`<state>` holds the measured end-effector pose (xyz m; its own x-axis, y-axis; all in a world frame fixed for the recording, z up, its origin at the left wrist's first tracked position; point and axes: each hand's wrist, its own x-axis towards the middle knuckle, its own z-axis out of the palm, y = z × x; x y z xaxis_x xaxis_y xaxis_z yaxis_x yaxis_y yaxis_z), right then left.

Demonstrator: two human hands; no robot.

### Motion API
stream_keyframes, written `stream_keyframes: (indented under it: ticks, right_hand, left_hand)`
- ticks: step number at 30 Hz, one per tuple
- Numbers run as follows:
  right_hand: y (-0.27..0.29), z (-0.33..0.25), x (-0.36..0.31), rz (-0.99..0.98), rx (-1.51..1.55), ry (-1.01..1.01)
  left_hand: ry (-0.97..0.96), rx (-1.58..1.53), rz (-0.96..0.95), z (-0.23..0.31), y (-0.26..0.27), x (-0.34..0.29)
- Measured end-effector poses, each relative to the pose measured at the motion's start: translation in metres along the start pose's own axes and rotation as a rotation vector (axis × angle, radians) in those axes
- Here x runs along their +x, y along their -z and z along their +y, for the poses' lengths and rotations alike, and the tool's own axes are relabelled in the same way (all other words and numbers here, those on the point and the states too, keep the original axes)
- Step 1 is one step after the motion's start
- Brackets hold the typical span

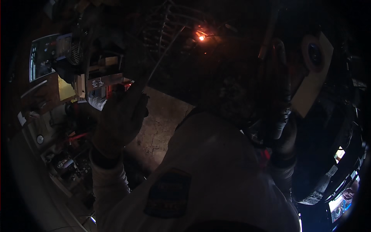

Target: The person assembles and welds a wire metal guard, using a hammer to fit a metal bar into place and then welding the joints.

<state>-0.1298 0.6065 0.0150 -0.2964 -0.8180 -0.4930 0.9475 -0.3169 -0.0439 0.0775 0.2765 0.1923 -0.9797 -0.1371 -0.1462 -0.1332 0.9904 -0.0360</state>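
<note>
The picture is very dark. My left hand (123, 120), in a dark glove, is closed around a thin straight rod (166, 52). The rod slants up and to the right, and its far end lies left of a small bright orange glow (201, 38). My right hand (286, 135), also dark, is at the right beside a long tool-like shape (285, 112) with a pale lower end. Its fingers are lost in shadow, so I cannot make out its grip. Curved metal bars (166, 25) stand left of the glow.
A cracked concrete floor (156, 127) shows below the left hand. At the left are cluttered shelves (104, 77) and scattered tools (69, 164). At the right, a tan board (311, 92) stands beside a round disc (313, 52), with a dark curved body (324, 147) below.
</note>
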Motion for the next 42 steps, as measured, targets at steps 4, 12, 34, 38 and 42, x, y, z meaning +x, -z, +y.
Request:
stream_keyframes:
  ticks: [4,12,34,38,42]
  right_hand:
    - [0.008,-0.003,-0.002,-0.118,-0.643,0.247]
    - [-0.005,0.004,-0.001,0.1,-0.453,0.254]
    - [-0.007,0.0,0.014,-0.062,-1.093,0.452]
    - [-0.035,0.012,0.017,0.11,-0.659,0.227]
    - [-0.028,-0.002,0.013,-0.078,-0.635,0.187]
  left_hand:
    - [0.116,-0.153,-0.158,-0.002,0.005,0.004]
    - [-0.19,0.221,0.135,-0.006,-0.005,0.003]
    - [0.118,-0.219,-0.144,-0.02,-0.006,0.01]
    - [-0.163,0.083,0.037,-0.02,-0.006,0.012]
    - [-0.07,0.061,-0.065,-0.021,-0.003,0.002]
